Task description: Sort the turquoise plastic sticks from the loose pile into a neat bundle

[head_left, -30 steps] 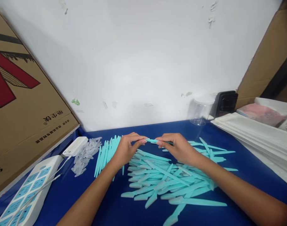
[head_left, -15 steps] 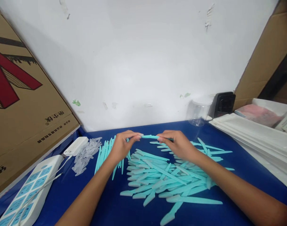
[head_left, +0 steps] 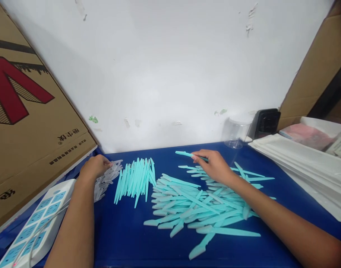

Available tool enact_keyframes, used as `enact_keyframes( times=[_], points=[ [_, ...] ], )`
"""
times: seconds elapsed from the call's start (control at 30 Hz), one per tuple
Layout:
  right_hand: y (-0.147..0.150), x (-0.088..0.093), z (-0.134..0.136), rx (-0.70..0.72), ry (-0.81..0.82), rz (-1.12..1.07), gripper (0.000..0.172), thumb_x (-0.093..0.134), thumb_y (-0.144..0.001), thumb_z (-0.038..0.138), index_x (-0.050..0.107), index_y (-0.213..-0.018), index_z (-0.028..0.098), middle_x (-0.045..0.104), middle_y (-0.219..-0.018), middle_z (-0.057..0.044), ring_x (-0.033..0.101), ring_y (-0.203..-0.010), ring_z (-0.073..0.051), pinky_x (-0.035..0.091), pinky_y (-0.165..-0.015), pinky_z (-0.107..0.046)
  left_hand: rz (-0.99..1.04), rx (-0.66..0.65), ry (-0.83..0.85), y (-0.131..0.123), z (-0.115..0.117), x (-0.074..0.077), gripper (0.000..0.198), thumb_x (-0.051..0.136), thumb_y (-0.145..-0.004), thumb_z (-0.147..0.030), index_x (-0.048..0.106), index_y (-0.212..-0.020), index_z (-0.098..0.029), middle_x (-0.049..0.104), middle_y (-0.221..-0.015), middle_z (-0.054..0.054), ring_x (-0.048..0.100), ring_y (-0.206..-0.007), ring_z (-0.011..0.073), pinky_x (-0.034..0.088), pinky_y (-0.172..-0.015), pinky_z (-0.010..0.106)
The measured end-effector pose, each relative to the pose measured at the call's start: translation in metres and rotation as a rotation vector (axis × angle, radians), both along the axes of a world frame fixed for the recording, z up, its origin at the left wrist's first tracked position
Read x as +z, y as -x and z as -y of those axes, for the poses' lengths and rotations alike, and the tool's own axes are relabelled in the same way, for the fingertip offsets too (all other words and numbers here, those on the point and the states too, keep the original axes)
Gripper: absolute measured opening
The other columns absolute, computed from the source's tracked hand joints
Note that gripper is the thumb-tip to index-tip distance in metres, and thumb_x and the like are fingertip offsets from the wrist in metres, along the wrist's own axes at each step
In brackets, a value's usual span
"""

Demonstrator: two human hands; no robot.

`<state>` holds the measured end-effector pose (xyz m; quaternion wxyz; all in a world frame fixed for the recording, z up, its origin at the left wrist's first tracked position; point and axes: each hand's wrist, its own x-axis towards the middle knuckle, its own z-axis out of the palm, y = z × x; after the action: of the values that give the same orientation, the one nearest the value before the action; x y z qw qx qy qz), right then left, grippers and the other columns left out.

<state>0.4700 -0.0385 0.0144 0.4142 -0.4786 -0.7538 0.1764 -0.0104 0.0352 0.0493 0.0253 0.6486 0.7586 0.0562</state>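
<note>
In my right hand (head_left: pixel 212 162) is a turquoise eyebrow razor (head_left: pixel 184 153), pinched between thumb and fingers with its blade end pointing left. My left hand (head_left: pixel 96 166) is at the pile of small clear plastic blade caps (head_left: pixel 103 182), its fingertips together on a cap at the pile's far edge. Below my right hand spreads a large loose heap of turquoise razors (head_left: pixel 187 203), many with pale covered ends. A smaller group of razors (head_left: pixel 136 178) lies roughly side by side between the caps and the heap.
A white power strip (head_left: pixel 38 223) with cables lies at the left, beside a large cardboard box (head_left: pixel 41 123). At the back right stand a clear jar (head_left: pixel 237 132) and a black container (head_left: pixel 267 123). White foam sheets (head_left: pixel 293 160) are stacked on the right. The white wall (head_left: pixel 164 74) rises behind the blue tabletop (head_left: pixel 125 238).
My left hand has let go of the razor and moved left to the clear caps. My right hand keeps the razor, raised slightly, its left end now free.
</note>
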Motion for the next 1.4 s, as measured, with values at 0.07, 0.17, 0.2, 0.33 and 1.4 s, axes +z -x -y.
enact_keyframes(
  times=[0.07,0.17,0.2,0.33,1.4],
  points=[
    [0.0,0.0,0.0,0.005,0.03,-0.035,0.035,0.052,-0.099,0.042,0.079,-0.098,0.019,0.076,-0.088,-0.006,0.067,-0.081,-0.023,0.047,-0.075,-0.033,-0.047,0.053,0.05,0.004,0.001,-0.002,0.035,0.073,-0.067,-0.046,0.078,-0.091,-0.021,0.077,-0.099,0.012,0.068,-0.09,0.0328,0.047,-0.072,0.034],
    [0.003,0.003,0.002,0.026,0.12,-0.11,0.04,0.055,-0.096,0.049,0.079,-0.093,0.018,0.075,-0.084,-0.006,0.065,-0.076,-0.022,0.047,-0.068,-0.032,-0.111,0.058,0.006,-0.005,0.004,0.002,0.037,0.073,-0.068,-0.045,0.079,-0.095,-0.021,0.077,-0.104,0.012,0.067,-0.095,0.0342,0.047,-0.073,0.034],
    [0.004,0.005,0.003,0.037,0.157,-0.143,0.041,0.055,-0.095,0.05,0.079,-0.092,0.017,0.075,-0.082,-0.006,0.063,-0.072,-0.021,0.047,-0.065,-0.031,-0.127,0.034,-0.06,-0.014,0.005,0.004,0.037,0.072,-0.071,-0.046,0.079,-0.097,-0.02,0.076,-0.105,0.013,0.067,-0.097,0.0351,0.046,-0.074,0.035],
    [0.011,0.013,0.01,0.084,0.297,-0.305,0.043,0.06,-0.092,0.053,0.079,-0.099,0.015,0.073,-0.08,-0.007,0.052,-0.058,-0.014,0.044,-0.055,-0.028,0.087,-0.176,-0.401,-0.082,0.014,0.008,0.046,0.06,-0.086,-0.055,0.08,-0.1,-0.016,0.078,-0.101,0.012,0.067,-0.09,0.0305,0.047,-0.078,0.035],
    [0.034,0.009,0.026,0.154,0.366,-0.23,0.035,0.059,-0.096,0.048,0.079,-0.094,0.019,0.077,-0.092,-0.009,0.068,-0.081,-0.022,0.053,-0.064,-0.031,0.553,-0.449,0.086,-0.117,0.037,0.032,0.053,0.058,-0.082,-0.068,0.066,-0.066,-0.018,0.056,-0.063,0.0,0.047,-0.063,0.0155,0.039,-0.062,0.026]
  ],
)
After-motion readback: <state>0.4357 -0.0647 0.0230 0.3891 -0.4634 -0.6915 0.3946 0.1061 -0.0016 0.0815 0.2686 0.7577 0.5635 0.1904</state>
